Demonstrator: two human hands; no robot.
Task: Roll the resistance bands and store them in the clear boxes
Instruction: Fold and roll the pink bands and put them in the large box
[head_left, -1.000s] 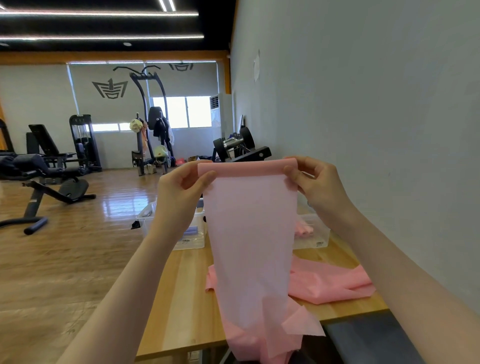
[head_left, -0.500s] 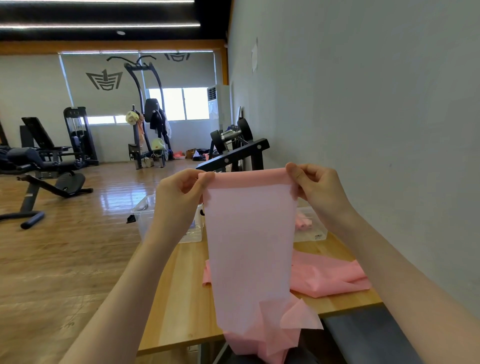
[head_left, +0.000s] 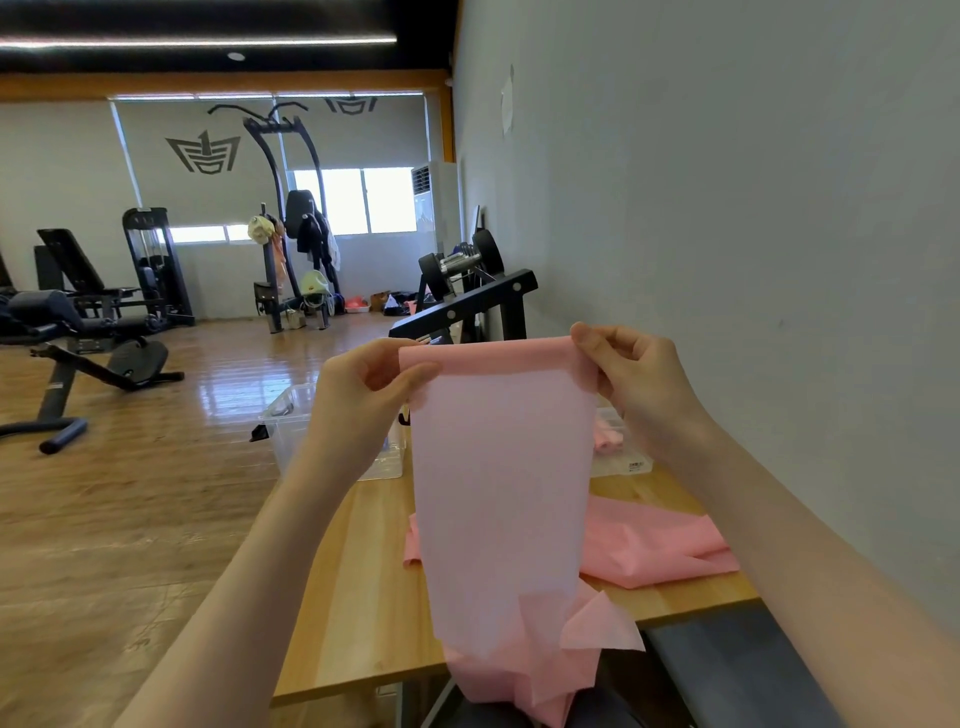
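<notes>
Both hands, left (head_left: 363, 400) and right (head_left: 634, 382), still pinch the band (head_left: 501, 493) top at centre frame; its folded edge looks slightly deeper, so rolling has begun.

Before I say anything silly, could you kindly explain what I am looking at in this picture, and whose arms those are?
There is no machine here. The camera sits on a person's head and looks forward and down, so the two bare arms are that person's own. The left hand and the right hand each pinch a top corner of a pink band, whose top edge looks folded or rolled over; the rest hangs down past the near edge of the wooden table. More pink band lies crumpled on the table. Behind the hands stand two clear boxes: the left box, and the right box with something pink inside. The room around is a gym.
</notes>
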